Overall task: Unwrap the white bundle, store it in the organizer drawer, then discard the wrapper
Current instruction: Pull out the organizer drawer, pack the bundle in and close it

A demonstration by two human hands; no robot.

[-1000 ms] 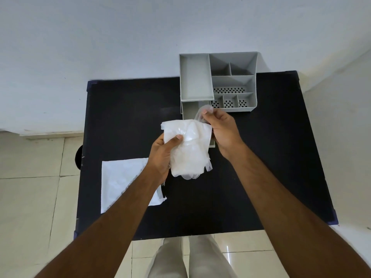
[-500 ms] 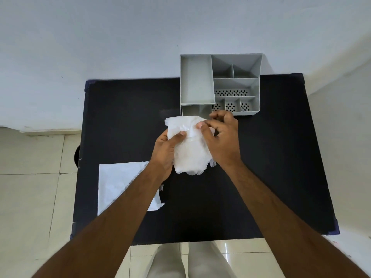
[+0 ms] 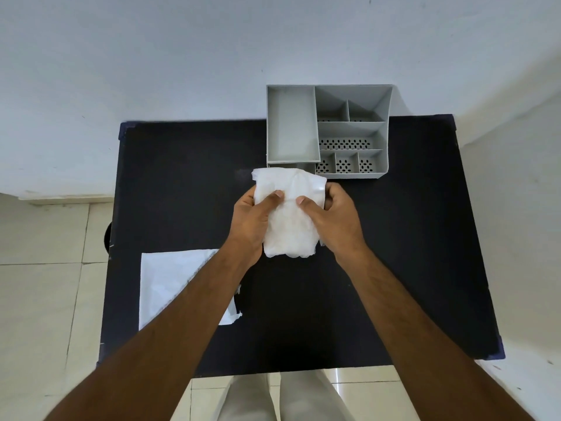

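- Head view: black table against a pale wall, with light floor tiles to my left and below.
- Grey organizer stands at the table's far edge, right of centre, touching or nearly touching the wall.
- It has one long tray-like compartment on the left and smaller cells on the right, several with perforated bottoms.
- I see its drawer pulled out a little under the long compartment; most of it is hidden behind the bundle.
- I hold the bundle in the air above the table's middle, just in front of the drawer, its top edge overlapping the organizer's front.
- Left hand clasps the bundle's left side, thumb pressed on its front, fingers behind it.
- Right hand clasps the right side the same way, thumb on the front.
- A glossy film shows over the bundle's upper right; I cannot tell how far it covers the rest.
- White sheet lies flat on the table's near left, partly under my left forearm.
- Faint marks along the sheet near my forearm are too blurred to read; I find no legible brand or label anywhere.
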